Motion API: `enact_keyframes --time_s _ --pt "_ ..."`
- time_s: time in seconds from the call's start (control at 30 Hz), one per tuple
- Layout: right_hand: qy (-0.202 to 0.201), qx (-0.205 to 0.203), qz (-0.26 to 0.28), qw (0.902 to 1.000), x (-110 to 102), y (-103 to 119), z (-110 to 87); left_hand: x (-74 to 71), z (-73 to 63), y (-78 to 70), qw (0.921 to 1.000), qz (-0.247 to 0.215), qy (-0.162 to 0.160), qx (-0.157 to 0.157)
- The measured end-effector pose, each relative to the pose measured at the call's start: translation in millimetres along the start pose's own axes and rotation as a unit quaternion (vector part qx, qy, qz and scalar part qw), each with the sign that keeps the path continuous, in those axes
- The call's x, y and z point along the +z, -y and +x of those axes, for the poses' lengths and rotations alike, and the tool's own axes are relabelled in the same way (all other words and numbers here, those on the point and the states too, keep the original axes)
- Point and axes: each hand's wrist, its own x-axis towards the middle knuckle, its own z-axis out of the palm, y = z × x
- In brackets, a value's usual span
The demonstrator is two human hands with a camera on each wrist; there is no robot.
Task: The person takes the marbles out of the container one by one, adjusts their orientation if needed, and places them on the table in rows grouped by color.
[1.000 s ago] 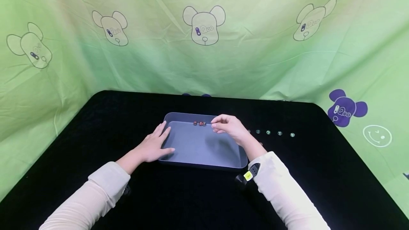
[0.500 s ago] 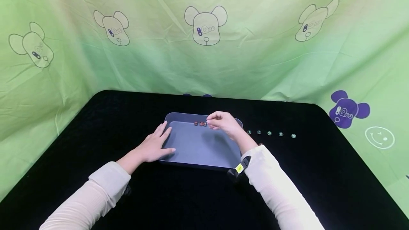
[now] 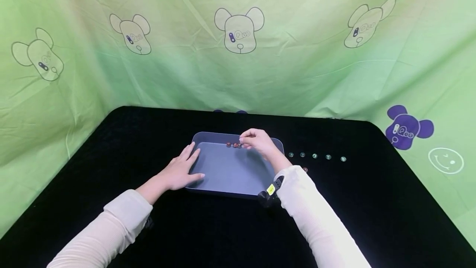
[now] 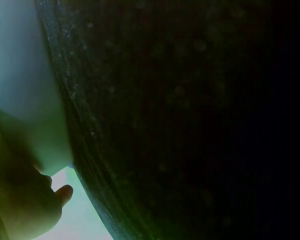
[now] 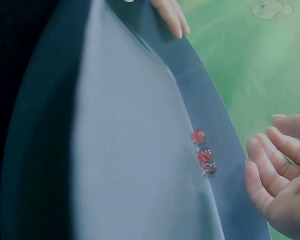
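A grey rectangular tray [image 3: 227, 177] lies on the black table. Along its far inner edge sit three glass marbles [image 5: 205, 155] with red and dark swirls, two of them close together. My left hand [image 3: 176, 171] rests on the tray's left side, fingers spread and straight, the thumb reaching inside. Over the far right part of the tray is my right hand [image 3: 260, 142], its fingertips right beside the marbles in the head view. In the right wrist view its fingers are loosely bent, with nothing visible between them.
To the right of the tray, a row of several clear marbles [image 3: 315, 156] lies on the black tablecloth [image 3: 372, 202]. A reddish marble [image 3: 305, 169] sits nearer, by the right forearm. A green printed curtain [image 3: 238, 82] hangs behind the table.
My right hand has moved left across the tray to the marbles at its far edge, its forearm shifting left too. The left hand keeps its place on the tray.
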Motion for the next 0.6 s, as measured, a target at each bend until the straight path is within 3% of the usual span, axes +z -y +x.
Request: enact_keyframes --time_s 0.3,0.6 --pt "-0.009 0.001 -0.003 1.0000 -3 3 6.6 -0.7 -2.5 -1.4 0.9999 -0.009 -0.008 0.009" --pt "-0.008 0.000 -0.072 0.9974 -6 -1 14.3 0.4 -0.3 -0.5 1.0000 -0.002 -0.005 0.004"
